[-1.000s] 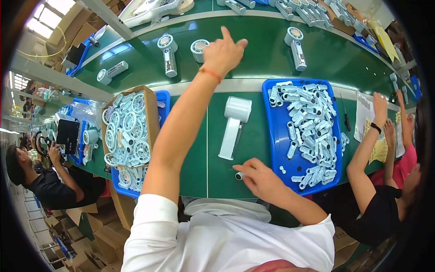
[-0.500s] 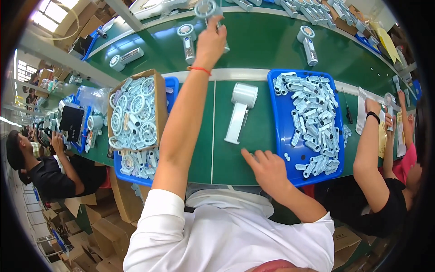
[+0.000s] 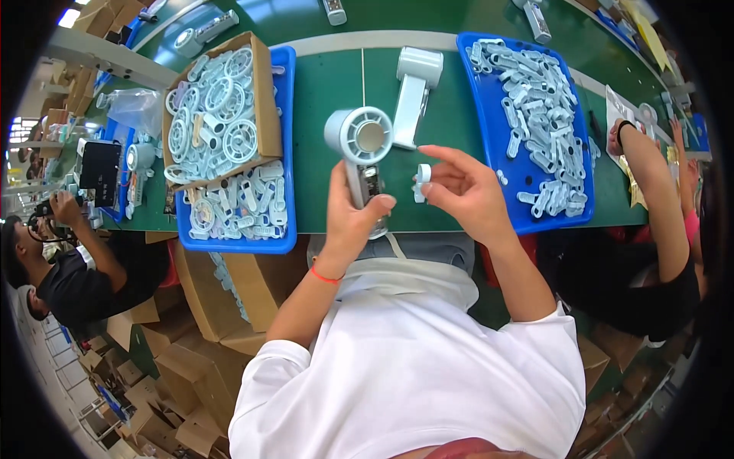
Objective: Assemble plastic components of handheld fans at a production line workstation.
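My left hand [image 3: 348,218] is closed round the handle of a pale blue handheld fan [image 3: 359,138]. The fan's round grille faces up, and its handle's open side shows inner parts. Just right of it, my right hand [image 3: 478,195] pinches a small pale blue plastic piece [image 3: 422,183] with a rounded end between thumb and fingers. Its exact kind is too small to tell. The two hands are close together but apart, above the near edge of the green table [image 3: 325,99]. Beyond them another handheld fan [image 3: 413,99] lies on the table, head away from me.
On the right, a blue tray [image 3: 489,153] holds many small pale blue parts. At left, a cardboard box [image 3: 267,99] of ring-shaped grilles rests on another blue tray [image 3: 289,153]. More fans [image 3: 202,32] lie on the far green surface. Co-workers sit at both sides.
My left hand has come back from the far surface with the fan, now near my body. My right hand has risen from the table edge and now pinches a small piece. The view tilted down.
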Demonstrator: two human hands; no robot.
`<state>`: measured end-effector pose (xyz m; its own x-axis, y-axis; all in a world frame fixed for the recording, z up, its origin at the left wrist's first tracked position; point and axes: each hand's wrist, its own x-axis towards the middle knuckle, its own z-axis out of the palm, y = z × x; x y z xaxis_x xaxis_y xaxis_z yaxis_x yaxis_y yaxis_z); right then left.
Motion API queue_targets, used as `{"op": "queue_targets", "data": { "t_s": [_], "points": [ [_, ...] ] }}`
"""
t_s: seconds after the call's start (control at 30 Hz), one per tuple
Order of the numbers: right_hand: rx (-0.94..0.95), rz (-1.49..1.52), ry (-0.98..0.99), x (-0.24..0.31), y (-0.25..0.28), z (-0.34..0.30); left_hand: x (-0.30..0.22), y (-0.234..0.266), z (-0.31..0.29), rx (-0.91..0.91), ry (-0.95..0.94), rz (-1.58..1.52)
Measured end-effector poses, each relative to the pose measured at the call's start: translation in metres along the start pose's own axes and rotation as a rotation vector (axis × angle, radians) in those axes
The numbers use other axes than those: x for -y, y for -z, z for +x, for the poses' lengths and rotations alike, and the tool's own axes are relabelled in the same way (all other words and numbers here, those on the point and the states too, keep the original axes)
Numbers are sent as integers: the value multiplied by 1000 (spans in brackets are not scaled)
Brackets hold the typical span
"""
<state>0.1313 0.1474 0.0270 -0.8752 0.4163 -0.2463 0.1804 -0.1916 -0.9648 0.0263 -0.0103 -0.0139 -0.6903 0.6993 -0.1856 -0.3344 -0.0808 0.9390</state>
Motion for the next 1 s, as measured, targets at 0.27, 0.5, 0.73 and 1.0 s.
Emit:
{"op": "queue_targets", "data": {
  "t_s": [0.27,0.5,0.73,1.0],
  "points": [
    [-162,-98,43,-9,-19,-7,22,-6,15,224,-244,95],
    [-233,-241,37,1,-29,-10,30,0,14,217,-305,284],
    [-217,-256,42,-5,-28,-5,21,-5,11,159,-274,315],
    [-174,-220,9,-4,-24,-1,26,-5,10,112,-401,541]
  ]
}}
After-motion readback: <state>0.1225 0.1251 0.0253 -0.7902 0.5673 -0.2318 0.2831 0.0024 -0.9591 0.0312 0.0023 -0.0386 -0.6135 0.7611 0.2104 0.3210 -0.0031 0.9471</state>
